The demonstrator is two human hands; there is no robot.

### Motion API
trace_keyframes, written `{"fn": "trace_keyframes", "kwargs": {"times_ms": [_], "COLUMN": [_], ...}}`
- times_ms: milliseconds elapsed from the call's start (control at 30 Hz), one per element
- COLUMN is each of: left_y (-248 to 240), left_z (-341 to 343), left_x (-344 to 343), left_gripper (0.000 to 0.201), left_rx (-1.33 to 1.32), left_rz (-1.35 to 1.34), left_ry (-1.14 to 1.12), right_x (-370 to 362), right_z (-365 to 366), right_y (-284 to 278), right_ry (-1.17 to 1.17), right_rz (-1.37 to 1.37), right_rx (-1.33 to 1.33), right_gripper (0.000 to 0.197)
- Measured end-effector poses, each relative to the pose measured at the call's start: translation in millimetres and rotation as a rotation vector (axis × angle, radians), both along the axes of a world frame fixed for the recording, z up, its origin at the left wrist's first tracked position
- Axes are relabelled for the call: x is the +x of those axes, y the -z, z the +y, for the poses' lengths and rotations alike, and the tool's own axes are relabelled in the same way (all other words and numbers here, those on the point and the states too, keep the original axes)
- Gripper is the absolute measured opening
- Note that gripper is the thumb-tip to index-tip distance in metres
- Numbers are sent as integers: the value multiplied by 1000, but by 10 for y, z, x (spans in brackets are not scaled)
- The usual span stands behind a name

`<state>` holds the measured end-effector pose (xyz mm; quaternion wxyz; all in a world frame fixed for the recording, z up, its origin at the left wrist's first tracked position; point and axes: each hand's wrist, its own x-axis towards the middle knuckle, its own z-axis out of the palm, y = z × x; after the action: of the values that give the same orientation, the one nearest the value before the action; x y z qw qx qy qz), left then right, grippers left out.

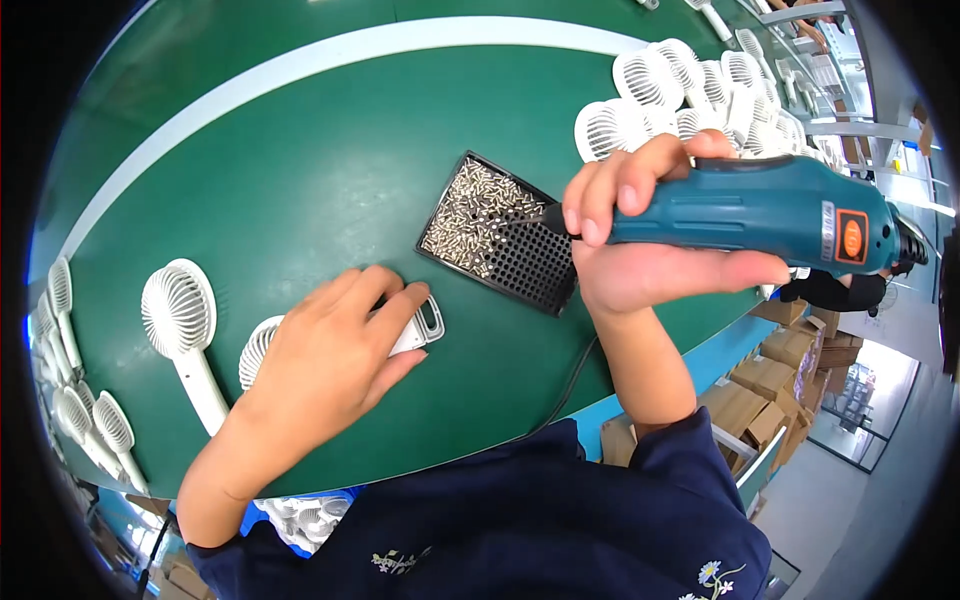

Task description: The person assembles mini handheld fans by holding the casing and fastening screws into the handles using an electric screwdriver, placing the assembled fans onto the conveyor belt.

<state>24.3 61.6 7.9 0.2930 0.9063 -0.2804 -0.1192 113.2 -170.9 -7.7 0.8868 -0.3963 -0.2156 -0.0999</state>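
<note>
My right hand (640,220) is wrapped round a teal electric screwdriver (740,205), held level with its body pointing right. Its dark tip reaches over a black screw tray (535,265), in which small silver screws (470,215) are heaped on the left; bare holes show on the right. Under my left hand (335,345) lies a white handheld fan (405,335), gripped near its handle end; part of its grille shows beside the wrist, and the rest is hidden by the hand. Left of it, another white handheld fan (185,320) lies on the green table.
Many white fans (690,90) are piled at the back right, and more fans (105,425) lie along the left edge. A white strip (380,42) curves across the table. A dark cable (575,375) runs to the near edge. Cardboard boxes (765,380) stand at right; a blue bin (300,520) holds white parts.
</note>
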Motion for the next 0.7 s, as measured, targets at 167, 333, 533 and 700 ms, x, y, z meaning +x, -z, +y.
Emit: {"fn": "trace_keyframes", "kwargs": {"times_ms": [167, 333, 533, 700], "left_y": [19, 75, 45, 171], "left_z": [-178, -270, -337, -305], "left_x": [-145, -176, -123, -114], "left_gripper": [51, 46, 44, 33], "left_rx": [-63, -237, -438, -530], "left_rz": [19, -124, -227, -170], "left_ry": [-236, -343, -306, -270], "right_x": [13, -161, -376, -427], "right_z": [-56, -34, 93, 111], "right_y": [-5, -255, -468, -415], "right_ry": [28, -76, -196, -269], "right_rz": [-12, -55, -65, 9], "right_rx": [-118, -57, -69, -68], "right_gripper": [98, 78, 57, 59]}}
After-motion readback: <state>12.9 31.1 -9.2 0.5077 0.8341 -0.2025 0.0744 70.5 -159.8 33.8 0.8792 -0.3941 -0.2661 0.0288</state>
